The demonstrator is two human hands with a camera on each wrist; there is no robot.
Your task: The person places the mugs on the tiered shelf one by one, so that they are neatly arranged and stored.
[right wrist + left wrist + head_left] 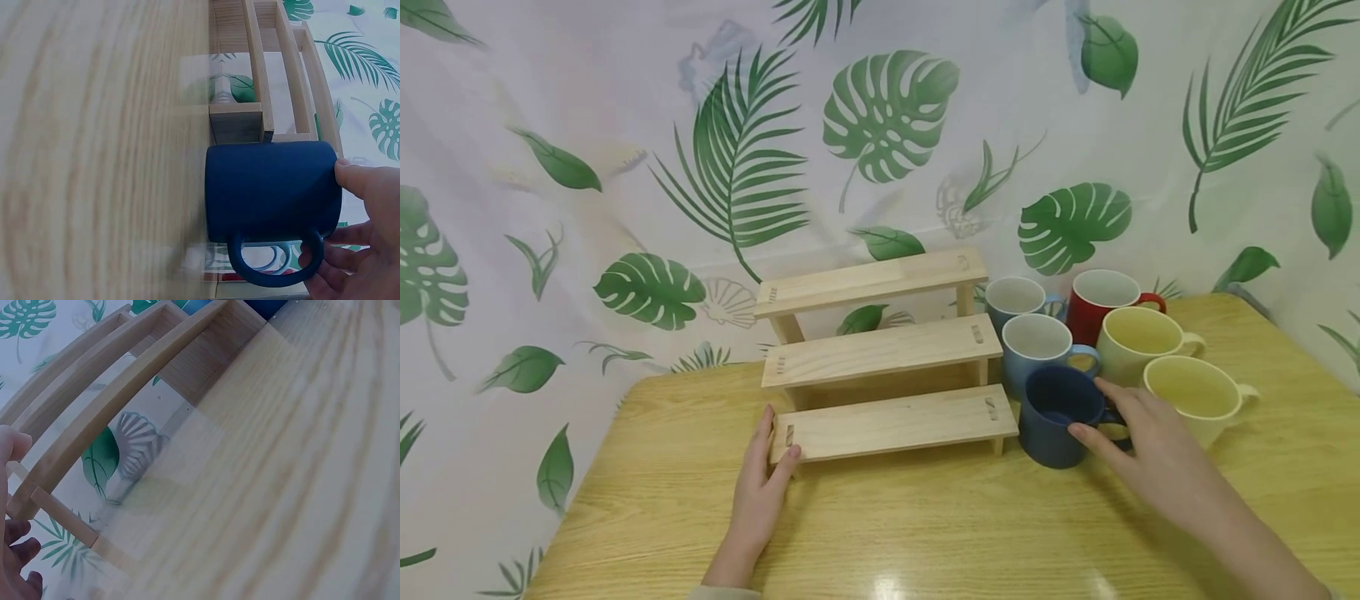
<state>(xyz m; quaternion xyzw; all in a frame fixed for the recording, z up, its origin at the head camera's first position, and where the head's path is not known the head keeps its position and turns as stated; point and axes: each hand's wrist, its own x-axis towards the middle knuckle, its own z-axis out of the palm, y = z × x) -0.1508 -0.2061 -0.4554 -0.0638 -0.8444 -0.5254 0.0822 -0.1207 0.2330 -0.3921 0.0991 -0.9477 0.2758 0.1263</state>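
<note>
Right grip (1157,450) pinching dark blue mug (1051,429) near rim; mug upright, just beside right end of wooden rack (895,423). Left grip (756,490) holding rack's lowest step, left end. Behind mug on surface (925,525): two light-blue mugs (1026,363), red mug (1084,318).

Stepped rack (880,352) was bare wood, matt, grain showing. Tabletop (925,517) looked wood-grained, glossy with glare. Navy mug (1051,427) looked smooth, matt, ceramic-like. Backdrop (910,208) looked like printed cloth, slightly creased.

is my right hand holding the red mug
No, your right hand holds the dark blue mug, and the red mug stands farther back.
</note>
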